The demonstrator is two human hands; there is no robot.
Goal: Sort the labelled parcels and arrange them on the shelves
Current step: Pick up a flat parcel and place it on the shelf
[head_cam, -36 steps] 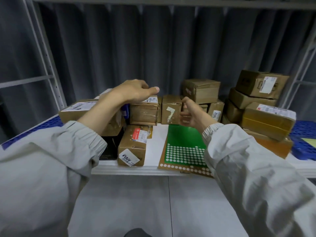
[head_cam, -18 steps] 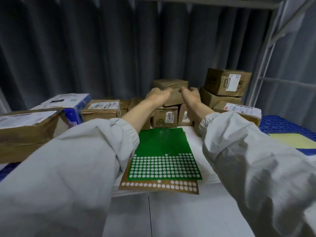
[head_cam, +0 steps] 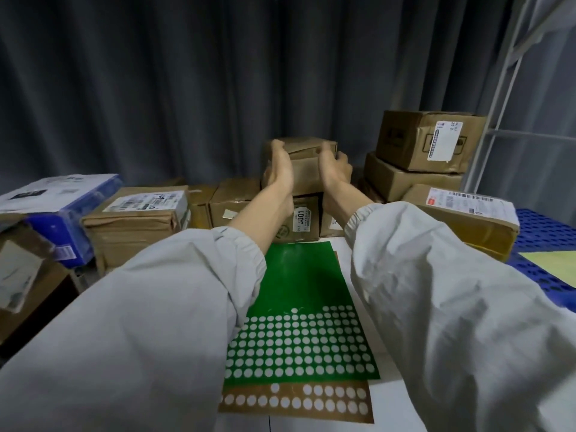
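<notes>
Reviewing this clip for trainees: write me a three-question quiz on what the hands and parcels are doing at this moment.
1. True or false: both hands grip the same box.
2. What lies on the white surface nearest the camera? A) a roll of tape B) a green sheet of white round stickers C) a pair of scissors
3. The box being gripped rests on top of other ____.

Key
1. True: the left hand and the right hand clasp opposite sides of the brown cardboard box.
2. B: the green sticker sheet lies between the sleeves.
3. Boxes: it sits on the box labelled 001 and its neighbours.
</notes>
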